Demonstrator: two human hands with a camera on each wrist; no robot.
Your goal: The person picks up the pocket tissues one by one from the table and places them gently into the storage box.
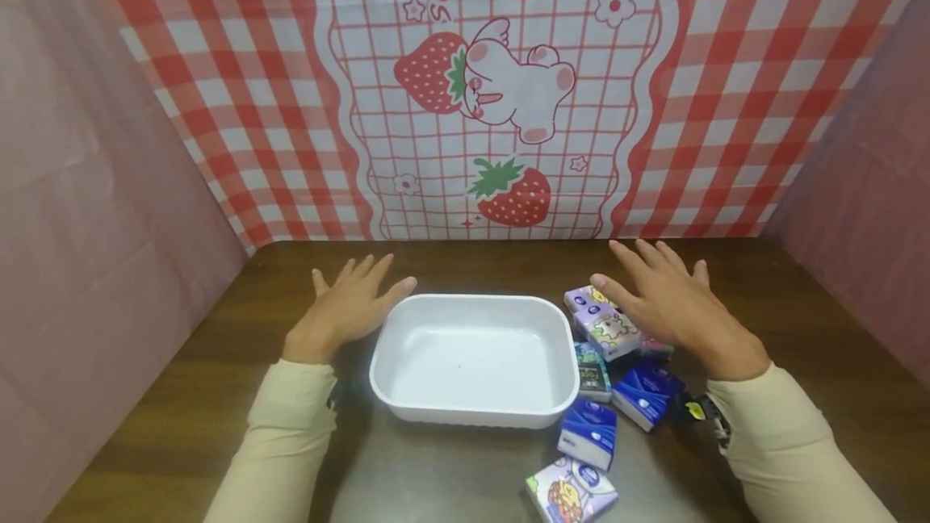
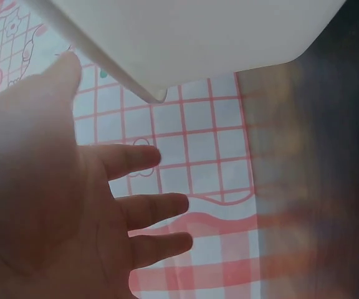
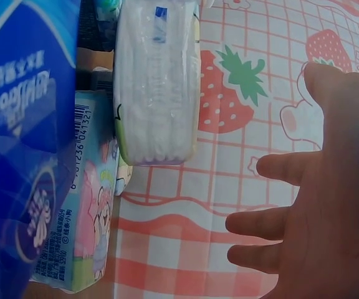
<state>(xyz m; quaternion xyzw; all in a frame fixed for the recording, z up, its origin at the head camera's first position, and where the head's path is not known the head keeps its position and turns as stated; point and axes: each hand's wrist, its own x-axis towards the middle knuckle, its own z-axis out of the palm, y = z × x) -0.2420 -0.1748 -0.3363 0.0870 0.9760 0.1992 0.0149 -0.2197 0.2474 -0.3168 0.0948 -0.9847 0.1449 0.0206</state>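
My left hand (image 1: 349, 309) and right hand (image 1: 672, 309) spread, grasping nothing. The tub (image 1: 475, 361) sits between them, packs (image 1: 592, 426) near my right; soft-looking, they'd suit a light pinch.

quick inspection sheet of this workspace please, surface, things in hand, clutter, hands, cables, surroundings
Surface: brown table with a wood-like grain.
Job's things: white tray, upright, open at the top; several tissue packs along its right side and near right corner, blue, purple and other prints, some overlapping.
Clutter: dark item with a yellow mark by the right cuff; what it is, I cannot tell.
Left hand: fingers spread, holding nothing, beside the tray's left end.
Right hand: fingers spread, holding nothing, by the packs.
Cables: nothing seen.
Surroundings: red-and-white strawberry cloth behind; pinkish cloth at both sides.
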